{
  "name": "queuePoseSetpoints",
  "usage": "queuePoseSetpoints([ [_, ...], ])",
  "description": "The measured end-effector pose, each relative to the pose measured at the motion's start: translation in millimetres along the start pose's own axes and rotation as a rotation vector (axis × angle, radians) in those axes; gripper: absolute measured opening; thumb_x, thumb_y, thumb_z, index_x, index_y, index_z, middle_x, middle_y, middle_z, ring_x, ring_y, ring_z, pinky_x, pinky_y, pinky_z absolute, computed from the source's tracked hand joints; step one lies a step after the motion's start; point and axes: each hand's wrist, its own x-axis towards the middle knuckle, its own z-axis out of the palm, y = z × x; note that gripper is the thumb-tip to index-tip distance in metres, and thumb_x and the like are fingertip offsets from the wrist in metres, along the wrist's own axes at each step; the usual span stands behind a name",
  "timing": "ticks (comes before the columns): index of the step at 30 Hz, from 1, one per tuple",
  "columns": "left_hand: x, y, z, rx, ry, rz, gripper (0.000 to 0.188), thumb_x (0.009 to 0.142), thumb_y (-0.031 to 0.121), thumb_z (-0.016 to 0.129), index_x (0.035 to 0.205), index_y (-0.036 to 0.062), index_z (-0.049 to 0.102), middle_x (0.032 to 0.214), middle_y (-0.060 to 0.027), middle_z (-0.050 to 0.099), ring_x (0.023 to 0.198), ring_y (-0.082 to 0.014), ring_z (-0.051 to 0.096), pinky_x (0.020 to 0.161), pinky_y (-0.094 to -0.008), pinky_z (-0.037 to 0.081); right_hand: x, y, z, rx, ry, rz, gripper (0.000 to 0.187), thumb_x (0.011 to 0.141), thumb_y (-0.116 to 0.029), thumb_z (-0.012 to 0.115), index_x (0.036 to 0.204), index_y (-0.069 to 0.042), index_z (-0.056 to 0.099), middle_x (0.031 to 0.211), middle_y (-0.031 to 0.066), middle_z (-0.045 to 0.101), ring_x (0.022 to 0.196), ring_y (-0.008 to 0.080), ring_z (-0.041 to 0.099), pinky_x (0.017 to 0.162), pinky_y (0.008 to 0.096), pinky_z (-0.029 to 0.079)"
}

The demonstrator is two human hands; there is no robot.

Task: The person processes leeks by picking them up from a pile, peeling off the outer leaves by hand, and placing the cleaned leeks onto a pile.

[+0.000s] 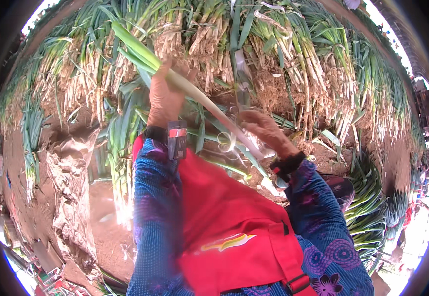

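A long leek (199, 96) slants across in front of me, green leaves toward the upper left and its white end toward the lower right. My left hand (166, 96) is closed around its upper part, where green turns to white. Close to the white end is my right hand (266, 130), with fingers bent together. A pale, blurred strip (242, 74) rises from near those fingers; what they pinch is unclear. Below the white end, loose peelings (227, 141) and another leek's white end (269, 186) lie on the soil.
Rows of leeks with earthy roots (268, 93) curve around the far side. A leek bundle (120, 163) lies by my left forearm, and a crumpled brown sheet (71, 182) farther left. More green leaves (367, 207) are at my right. I wear a red apron (224, 207).
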Motion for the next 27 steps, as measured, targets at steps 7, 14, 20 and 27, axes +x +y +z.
queuePoseSetpoints([
  [7, -8.4, 4.1, 13.6, -0.049, 0.007, 0.027, 0.018, 0.086, 0.017, 0.066, 0.090, 0.0051, 0.054, 0.077, -0.0060, 0.054, 0.076, -0.0207, 0.059, 0.093, -0.0523, 0.048, -16.1, -10.5, 34.2, -0.137, 0.014, -0.085, 0.024, 0.087, -0.014, 0.060, 0.105, 0.000, 0.061, 0.094, 0.0064, 0.062, 0.087, 0.0147, 0.059, 0.077, 0.0287, 0.048],
  [14, 3.3, 0.5, -17.8, 0.051, 0.012, 0.137, 0.039, 0.084, 0.022, 0.066, 0.113, 0.0111, 0.043, 0.108, -0.0096, 0.046, 0.105, -0.0306, 0.049, 0.083, -0.0471, 0.045, -35.0, -6.8, 31.2, -0.153, -0.047, 0.028, 0.020, 0.085, -0.008, 0.058, 0.104, -0.002, 0.058, 0.091, 0.0031, 0.057, 0.086, 0.0112, 0.054, 0.079, 0.0279, 0.045],
  [20, 9.3, -0.6, -24.1, -0.063, 0.160, 0.183, 0.024, 0.082, 0.008, 0.068, 0.098, 0.0038, 0.049, 0.086, -0.0098, 0.051, 0.081, -0.0217, 0.054, 0.078, -0.0434, 0.053, -47.7, -11.8, 27.6, -0.214, -0.038, -0.019, 0.014, 0.086, -0.011, 0.061, 0.096, -0.002, 0.056, 0.086, 0.0017, 0.056, 0.081, 0.0093, 0.052, 0.073, 0.0265, 0.045],
  [27, 17.0, -6.3, -36.5, 0.103, 0.184, 0.201, 0.027, 0.085, 0.019, 0.065, 0.106, 0.0085, 0.051, 0.089, -0.0054, 0.050, 0.080, -0.0194, 0.053, 0.076, -0.0359, 0.051, -59.1, -14.3, 43.9, -0.041, -0.066, 0.020, 0.019, 0.087, -0.021, 0.064, 0.087, -0.005, 0.055, 0.075, -0.0010, 0.052, 0.069, 0.0068, 0.048, 0.059, 0.0238, 0.041],
])
